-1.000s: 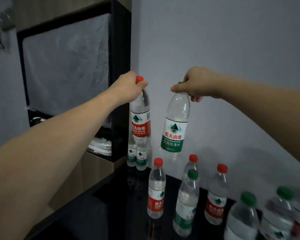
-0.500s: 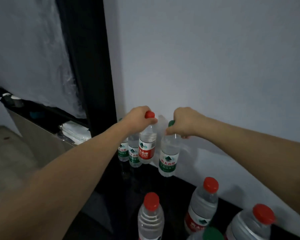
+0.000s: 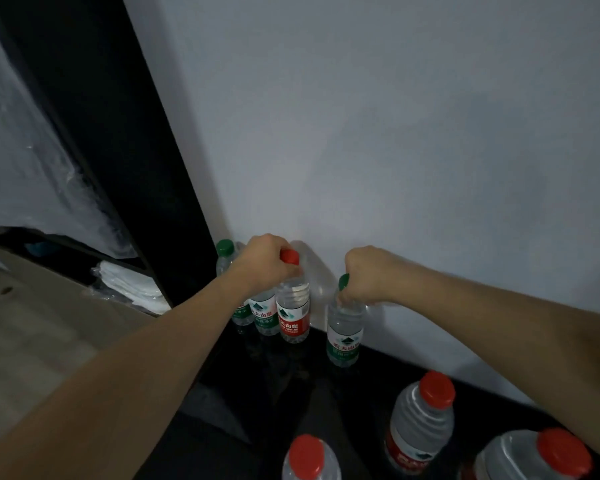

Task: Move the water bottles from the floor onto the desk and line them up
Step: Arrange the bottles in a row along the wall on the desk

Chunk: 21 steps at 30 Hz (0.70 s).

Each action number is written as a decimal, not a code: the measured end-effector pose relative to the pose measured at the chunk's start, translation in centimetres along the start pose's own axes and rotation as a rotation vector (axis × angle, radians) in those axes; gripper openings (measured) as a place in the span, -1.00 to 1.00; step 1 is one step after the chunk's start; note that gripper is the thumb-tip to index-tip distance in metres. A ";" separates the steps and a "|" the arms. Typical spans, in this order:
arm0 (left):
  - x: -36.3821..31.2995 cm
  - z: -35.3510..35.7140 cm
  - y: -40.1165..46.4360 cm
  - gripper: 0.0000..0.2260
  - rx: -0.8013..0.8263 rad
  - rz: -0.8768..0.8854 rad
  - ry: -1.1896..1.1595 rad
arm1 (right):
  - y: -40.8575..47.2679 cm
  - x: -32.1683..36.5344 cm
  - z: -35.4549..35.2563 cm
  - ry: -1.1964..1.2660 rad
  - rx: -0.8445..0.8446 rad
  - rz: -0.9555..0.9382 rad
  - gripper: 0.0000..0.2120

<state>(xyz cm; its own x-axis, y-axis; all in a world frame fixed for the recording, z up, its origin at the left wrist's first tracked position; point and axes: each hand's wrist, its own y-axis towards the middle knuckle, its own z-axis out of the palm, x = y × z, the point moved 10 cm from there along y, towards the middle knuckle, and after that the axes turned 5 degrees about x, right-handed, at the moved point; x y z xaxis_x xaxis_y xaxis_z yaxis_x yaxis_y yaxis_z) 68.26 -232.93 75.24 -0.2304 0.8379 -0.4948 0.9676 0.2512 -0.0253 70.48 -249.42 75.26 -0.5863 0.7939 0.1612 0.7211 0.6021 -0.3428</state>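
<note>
My left hand (image 3: pixel 264 259) grips the neck of a red-capped, red-labelled water bottle (image 3: pixel 293 315) standing upright on the black desk (image 3: pixel 274 393) by the wall. My right hand (image 3: pixel 368 275) grips the neck of a green-capped, green-labelled bottle (image 3: pixel 343 336), also upright on the desk, a little to the right and nearer. Two green-labelled bottles (image 3: pixel 265 315) stand at the far corner just left of the red one, partly hidden by my left wrist.
Three red-capped bottles (image 3: pixel 420 420) stand on the near part of the desk at the lower right. A grey wall (image 3: pixel 395 150) backs the desk. A black cabinet frame (image 3: pixel 125 133) with white folded items (image 3: pixel 132 289) stands to the left.
Both hands came down from mid-air with their bottles, which now stand on the desk by the wall. The view tilted down and closer.
</note>
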 end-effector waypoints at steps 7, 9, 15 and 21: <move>1.6 1.0 0.0 -0.82 -0.025 -0.017 -0.040 | 0.9 0.5 -0.3 -0.018 -0.079 -0.026 -0.61; 1.8 0.8 -0.2 -0.83 -0.037 -0.013 -0.040 | 1.0 0.8 -0.4 -0.025 -0.098 -0.027 -0.61; 1.7 0.7 -0.3 -0.87 -0.037 -0.011 -0.022 | 1.3 2.2 -1.2 -0.025 -0.156 -0.042 -0.61; 2.1 0.9 -0.9 -0.79 -0.036 -0.004 -0.046 | 1.7 3.2 -0.7 -0.018 -0.150 -0.053 -0.66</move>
<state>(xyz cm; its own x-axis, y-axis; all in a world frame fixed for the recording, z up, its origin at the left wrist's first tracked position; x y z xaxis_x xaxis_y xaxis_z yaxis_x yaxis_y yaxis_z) 67.01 -231.81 73.47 -0.2289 0.8135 -0.5346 0.9620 0.2729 0.0034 70.11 -245.79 75.79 -0.6306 0.7599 0.1578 0.7352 0.6500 -0.1922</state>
